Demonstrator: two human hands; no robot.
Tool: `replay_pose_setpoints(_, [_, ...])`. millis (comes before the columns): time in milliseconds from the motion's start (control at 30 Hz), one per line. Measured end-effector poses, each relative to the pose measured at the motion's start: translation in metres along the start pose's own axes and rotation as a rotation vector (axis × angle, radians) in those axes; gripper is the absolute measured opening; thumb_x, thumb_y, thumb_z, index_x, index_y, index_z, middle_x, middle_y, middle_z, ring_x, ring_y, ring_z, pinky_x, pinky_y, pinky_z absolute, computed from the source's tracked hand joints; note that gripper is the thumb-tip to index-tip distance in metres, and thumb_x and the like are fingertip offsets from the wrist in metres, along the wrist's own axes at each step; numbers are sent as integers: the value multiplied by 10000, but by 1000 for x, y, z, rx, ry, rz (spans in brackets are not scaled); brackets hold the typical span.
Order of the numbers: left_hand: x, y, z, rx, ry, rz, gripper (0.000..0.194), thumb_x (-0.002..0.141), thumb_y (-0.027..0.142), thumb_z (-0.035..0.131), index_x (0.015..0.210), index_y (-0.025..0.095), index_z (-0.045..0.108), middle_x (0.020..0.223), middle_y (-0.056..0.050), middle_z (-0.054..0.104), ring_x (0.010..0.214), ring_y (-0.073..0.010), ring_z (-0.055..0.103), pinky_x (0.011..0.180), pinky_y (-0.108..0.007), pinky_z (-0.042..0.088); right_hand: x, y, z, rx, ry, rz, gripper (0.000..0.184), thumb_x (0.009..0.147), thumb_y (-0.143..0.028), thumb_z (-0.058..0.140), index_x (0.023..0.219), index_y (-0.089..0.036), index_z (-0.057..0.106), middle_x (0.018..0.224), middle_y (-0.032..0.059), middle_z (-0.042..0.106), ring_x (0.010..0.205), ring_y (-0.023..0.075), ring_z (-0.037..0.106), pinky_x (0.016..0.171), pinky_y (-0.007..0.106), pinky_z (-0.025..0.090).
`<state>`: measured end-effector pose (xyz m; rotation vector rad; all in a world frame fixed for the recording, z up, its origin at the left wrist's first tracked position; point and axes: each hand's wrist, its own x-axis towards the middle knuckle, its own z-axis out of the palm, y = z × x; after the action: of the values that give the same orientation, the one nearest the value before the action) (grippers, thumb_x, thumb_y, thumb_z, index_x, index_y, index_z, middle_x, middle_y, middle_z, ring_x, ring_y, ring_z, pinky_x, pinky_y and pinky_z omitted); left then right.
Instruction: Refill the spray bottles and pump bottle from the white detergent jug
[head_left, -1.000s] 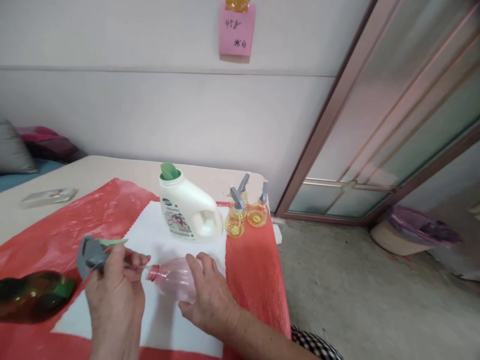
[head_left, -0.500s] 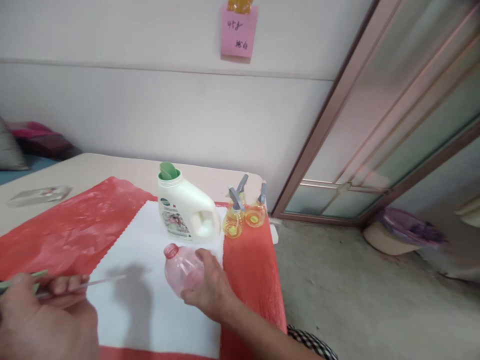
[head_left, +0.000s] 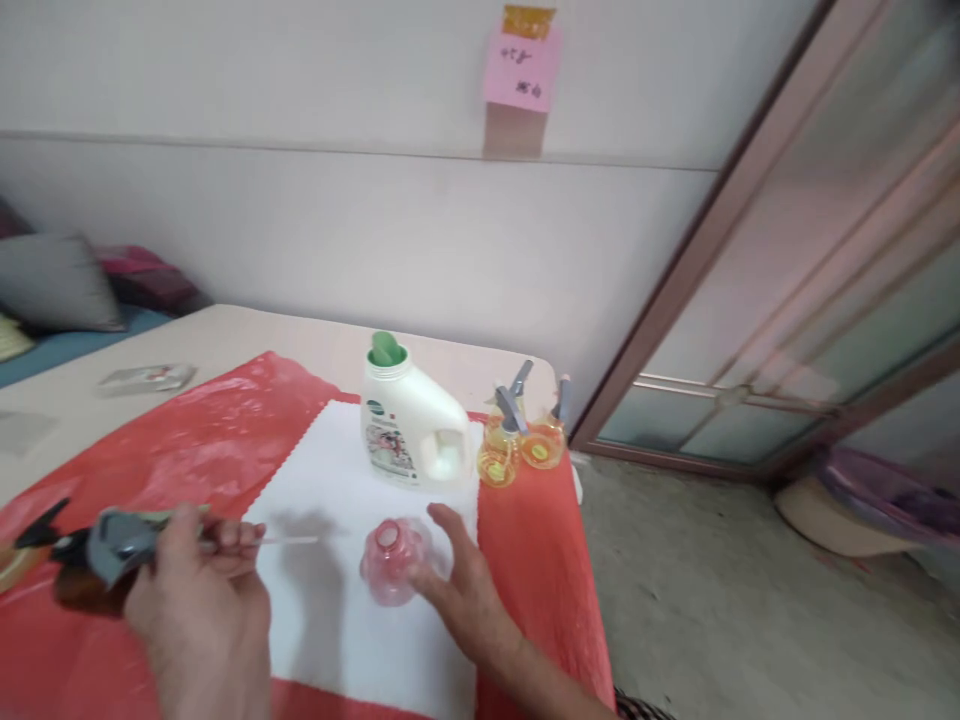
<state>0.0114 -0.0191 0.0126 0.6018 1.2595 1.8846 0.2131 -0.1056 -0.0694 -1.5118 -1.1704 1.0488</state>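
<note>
My left hand (head_left: 206, 590) is closed around a trigger spray head (head_left: 124, 545), grey with a green part. Its thin pale dip tube (head_left: 292, 541) points right, over the white cloth (head_left: 315, 640). A pink transparent bottle (head_left: 391, 570) stands upright on the cloth with its neck uncapped. Beside that bottle on the right is my right hand (head_left: 469, 590), thumb and fingers apart; whether the thumb still touches the bottle I cannot tell. A cream detergent jug (head_left: 409, 425) with a green spout stands just behind.
Several yellow spray bottles (head_left: 499, 465) with grey heads stand at the table's right rear. Red plastic sheeting (head_left: 536, 590) covers much of the table. A brown bottle (head_left: 94, 590) lies partly behind my left hand. A flat clear packet (head_left: 146, 380) lies at the left rear.
The pink bottle has gone from tilted in my right hand to upright on the cloth, and the right fingers have spread. The view has shifted left; my left hand still holds the spray head.
</note>
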Motion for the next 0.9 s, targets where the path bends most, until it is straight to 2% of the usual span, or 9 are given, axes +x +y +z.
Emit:
replay_pose_setpoints(100, [4,1,3,-126,113,-94,228,707,237,673,649,186,459,519,63,423,546,-97,420,615,-263,443,3,2,-7,1,79,-50,672,835,-552,620,1385,-217,430,1460,122,477,1373,280,402,1151,463,303])
replay_pose_setpoints(200, [6,2,3,-167,121,-105,228,715,257,703,677,184,491,528,70,430,541,-94,428,610,-262,447,11,2,-5,-8,130,-61,708,833,-533,634,1420,-209,407,1502,128,435,1394,288,381,1159,475,296])
replay_pose_setpoints(367, [8,0,2,-198,137,-101,248,731,332,712,705,184,514,543,74,431,532,-94,427,581,-261,450,59,-23,11,68,288,-120,863,732,-476,738,1456,-185,369,1544,141,383,1434,294,327,1177,484,269])
replay_pose_setpoints(433, [9,-1,3,-218,137,-102,261,728,353,719,711,186,519,541,76,429,525,-94,425,566,-260,445,88,-37,20,90,308,-149,910,689,-451,760,1456,-170,357,1444,163,511,1315,296,494,1099,471,392])
replay_pose_setpoints(500, [10,-1,2,-231,129,-105,259,719,347,728,725,190,523,543,79,431,516,-91,421,551,-253,434,114,-51,27,118,305,-166,858,649,-445,769,1383,-130,454,1227,167,676,1087,291,657,963,442,509])
replay_pose_setpoints(600, [12,0,1,-258,130,-107,251,713,331,728,732,192,519,553,80,439,513,-87,425,544,-247,430,131,-69,34,120,327,-183,689,603,-431,785,1180,-93,619,1013,163,752,912,294,709,851,411,556])
replay_pose_setpoints(733, [17,1,-3,-281,146,-95,265,727,361,723,734,192,519,572,79,440,514,-81,432,539,-239,429,102,-102,25,69,419,-189,599,599,-438,800,1065,-85,670,1013,183,748,923,320,702,845,432,552])
replay_pose_setpoints(833, [17,0,-5,-282,138,-111,281,718,367,734,730,192,514,581,79,443,511,-79,435,538,-239,431,57,-133,-1,31,419,-219,693,574,-481,829,1139,-117,658,1037,161,747,937,309,700,820,412,568])
replay_pose_setpoints(900, [16,-1,-5,-273,128,-131,291,714,376,735,717,193,509,574,77,447,508,-82,440,541,-242,436,26,-149,-26,-130,417,-285,743,580,-529,820,1181,-129,641,1014,154,749,926,319,699,800,422,572])
